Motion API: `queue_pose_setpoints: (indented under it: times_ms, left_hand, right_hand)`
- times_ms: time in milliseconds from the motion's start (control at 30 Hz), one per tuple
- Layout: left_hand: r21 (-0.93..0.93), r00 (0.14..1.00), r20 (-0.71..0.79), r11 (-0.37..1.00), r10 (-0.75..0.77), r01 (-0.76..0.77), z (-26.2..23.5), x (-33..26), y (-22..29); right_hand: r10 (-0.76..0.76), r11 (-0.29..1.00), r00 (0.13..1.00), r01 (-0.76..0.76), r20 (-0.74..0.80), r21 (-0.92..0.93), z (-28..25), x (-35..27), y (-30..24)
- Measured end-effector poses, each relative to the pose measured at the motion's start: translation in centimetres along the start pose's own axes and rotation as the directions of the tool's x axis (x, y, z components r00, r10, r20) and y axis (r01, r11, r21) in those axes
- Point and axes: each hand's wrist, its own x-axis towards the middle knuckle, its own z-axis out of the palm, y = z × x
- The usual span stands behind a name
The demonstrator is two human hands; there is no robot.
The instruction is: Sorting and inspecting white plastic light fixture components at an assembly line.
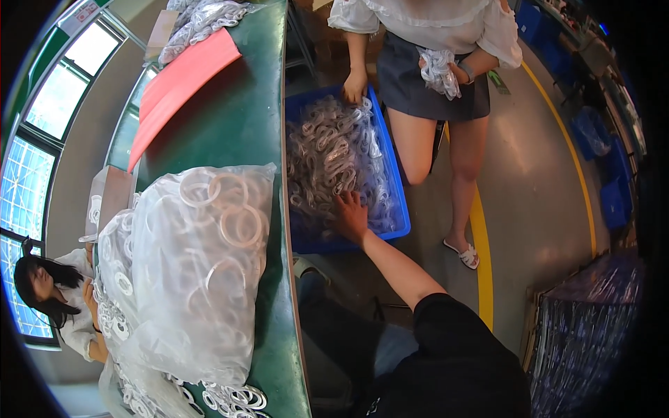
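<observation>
My right hand (350, 214), at the end of a black-sleeved arm, reaches over the near part of a blue bin (400, 198). Its fingers are spread and touch the heap of small transparent bags (327, 157) inside; these seem to hold pale loop-shaped pieces, too small to tell exactly. I see nothing firmly gripped in it. My left hand is out of view. Across the bin stands another person, one hand (355, 86) at the bin's far edge and the other holding a bunch of transparent bags (439, 73).
A green table (268, 355) carries a large translucent bag of pale rings (202, 272), loose flat rings (237, 398) and a red sheet (182, 87). Another person (70, 306) is at its far side. A wrapped stack (589, 320) stands at right, beyond a yellow floor line (482, 258).
</observation>
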Motion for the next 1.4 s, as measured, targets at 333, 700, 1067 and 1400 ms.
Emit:
queue_pose_setpoints:
  times_ms: [333,700,1067,1400]
  left_hand:
    - [-0.040,0.996,0.013,0.996,-0.083,0.084,-0.6,0.4,0.0]
    - [-0.069,0.980,0.043,0.978,-0.193,0.196,-1.4,-0.2,0.0]
    - [-0.128,0.960,0.049,0.952,-0.276,0.280,-1.0,0.8,0.4]
    - [-0.178,0.924,0.055,0.907,-0.379,0.382,-0.6,0.6,1.2]
  right_hand:
    - [0.278,0.960,0.957,-0.276,-0.080,0.037,-3.3,-0.4,6.0]
    - [-0.199,0.964,0.979,0.203,-0.040,0.172,1.7,2.2,-2.9]
    - [0.049,0.962,0.998,-0.060,0.048,0.268,8.6,3.8,-4.2]
    - [0.203,-0.500,0.843,-0.349,0.499,0.793,1.4,-2.3,1.3]
